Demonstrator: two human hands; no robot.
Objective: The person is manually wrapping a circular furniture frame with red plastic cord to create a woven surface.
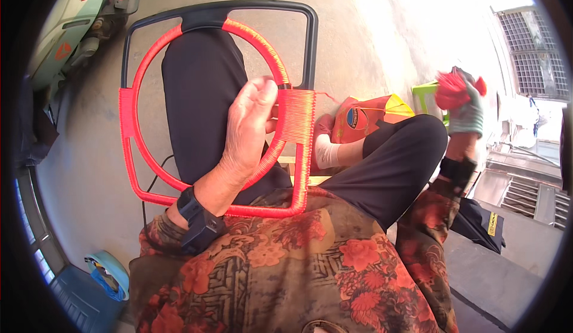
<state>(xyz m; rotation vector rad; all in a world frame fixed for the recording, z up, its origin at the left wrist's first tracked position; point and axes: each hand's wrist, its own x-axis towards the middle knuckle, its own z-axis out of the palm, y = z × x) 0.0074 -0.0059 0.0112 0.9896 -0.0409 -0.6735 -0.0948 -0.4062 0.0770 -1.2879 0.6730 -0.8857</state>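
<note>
Across my lap lies a black frame (250, 3) with a ring inside it, much of it wound tightly in shiny red-orange cord (296, 115). My left hand (248, 121), bare, grips the ring at its right side, thumb up beside a short black unwrapped gap; its other fingertips are partly hidden behind the frame. Far out to the right, my right hand (465, 115) in a grey-green glove is closed on a bundle of red cord (453, 89). From the wrapped right side a loose strand leads off to the right; its course farther on is hard to follow.
A red and yellow bag (364, 115) lies by my foot, near a green stool-like object (425, 99). Part of a scooter (65, 28) stands at far left. A blue basin (110, 276) is at lower left; a black pouch (480, 225) lies at right, near metal grilles (531, 49).
</note>
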